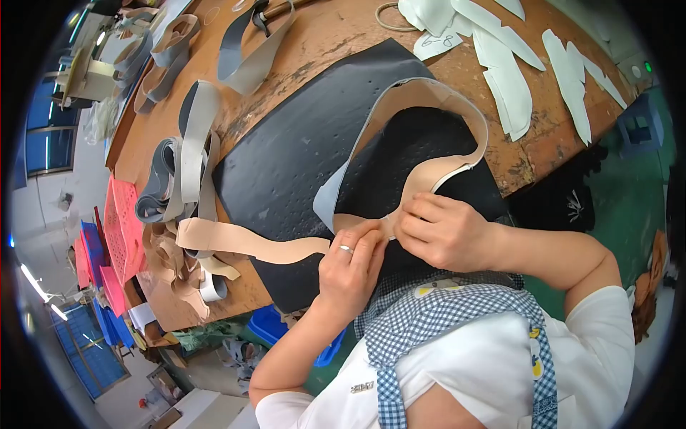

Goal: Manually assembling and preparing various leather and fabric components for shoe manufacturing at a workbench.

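Note:
A long leather-like strip (429, 175), tan on one face and pale grey on the other, curves in a loop over the black mat (286, 157). At its near end, my left hand (348, 268), with a ring on one finger, is closed in a pinch on the strip. Close beside it, my right hand (446, 232) also pinches the strip, fingers bent down over its edge. A tan strip (261, 245) stretches leftward from under my left hand; whether it is one piece with the loop is hidden by my fingers.
Left of the mat lie coiled grey strips (193, 157) and a tangle of tan strips (168, 261). More grey strips (250, 61) rest farther back on the wooden table (314, 39). White cut pieces (504, 89) lie at the far right. A pink basket (125, 229) stands past the left edge.

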Demonstrator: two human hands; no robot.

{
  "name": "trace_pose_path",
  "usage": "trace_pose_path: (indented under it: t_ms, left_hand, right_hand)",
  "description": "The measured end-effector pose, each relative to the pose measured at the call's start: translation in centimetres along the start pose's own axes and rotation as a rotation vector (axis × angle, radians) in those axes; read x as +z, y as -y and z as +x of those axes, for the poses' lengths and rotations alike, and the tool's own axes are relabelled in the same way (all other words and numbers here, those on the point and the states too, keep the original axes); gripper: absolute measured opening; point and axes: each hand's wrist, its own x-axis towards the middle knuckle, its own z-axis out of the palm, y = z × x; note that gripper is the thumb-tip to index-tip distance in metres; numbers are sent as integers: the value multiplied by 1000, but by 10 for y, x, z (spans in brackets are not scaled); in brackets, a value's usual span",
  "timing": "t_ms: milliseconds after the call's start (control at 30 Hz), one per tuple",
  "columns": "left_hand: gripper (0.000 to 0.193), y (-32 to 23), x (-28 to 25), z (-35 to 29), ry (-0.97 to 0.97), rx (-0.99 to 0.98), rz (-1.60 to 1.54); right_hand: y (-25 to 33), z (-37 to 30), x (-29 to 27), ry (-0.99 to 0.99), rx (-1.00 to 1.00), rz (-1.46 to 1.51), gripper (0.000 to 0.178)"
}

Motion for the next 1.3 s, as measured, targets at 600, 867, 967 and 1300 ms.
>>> trace_pose_path:
  t_ms: [600,867,967,1300]
  left_hand:
    - [29,-4,7,-17,-151,71,142]
    - [36,-6,-4,6,-38,75,148]
    - [36,6,-9,4,-11,170,114]
    - [36,-14,9,3,-159,201,140]
  right_hand:
    - [-14,28,-8,197,-165,63,25]
    - [23,-4,-24,9,557,608,8]
    - [37,-11,-32,352,1252,1357,28]
    - [27,-2,-21,39,1251,1660,25]
